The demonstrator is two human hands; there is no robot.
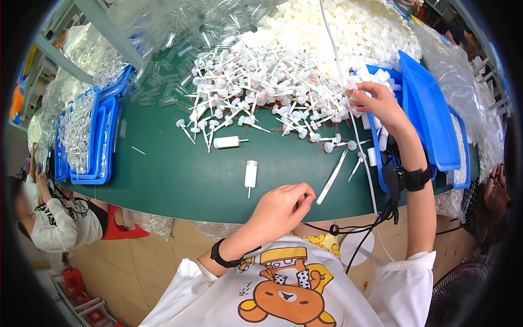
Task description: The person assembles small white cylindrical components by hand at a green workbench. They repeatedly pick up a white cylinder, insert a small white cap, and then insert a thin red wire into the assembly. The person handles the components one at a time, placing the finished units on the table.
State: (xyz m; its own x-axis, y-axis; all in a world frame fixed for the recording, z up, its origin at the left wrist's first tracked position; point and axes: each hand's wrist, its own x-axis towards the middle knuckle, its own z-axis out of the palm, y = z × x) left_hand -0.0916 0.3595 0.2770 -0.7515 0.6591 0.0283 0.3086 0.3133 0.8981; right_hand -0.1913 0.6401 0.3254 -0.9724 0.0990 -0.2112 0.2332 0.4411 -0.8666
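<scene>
My left hand [280, 210] is at the table's near edge with its fingers curled in; whatever they may hold is hidden. Just right of it lie white tweezers [332, 177]. Beyond that hand, a white cylinder with a thin stem [250, 174] rests on the green table [180, 180], and another such cylinder [226, 142] lies farther back. My right hand [378, 103] reaches over the edge of a blue tray [379, 169] of white pieces. Its thumb and fingertips close together beside a hanging white cord [357, 131]; I cannot make out what is between them.
A heap of white stemmed discs [256, 82] covers the middle back, with cream cylinders [305, 32] behind. Clear tubes [163, 76] lie to the left. Blue trays [106, 158] stand at left, another blue tray [430, 114] at right. Black cables [348, 226] hang by my right arm.
</scene>
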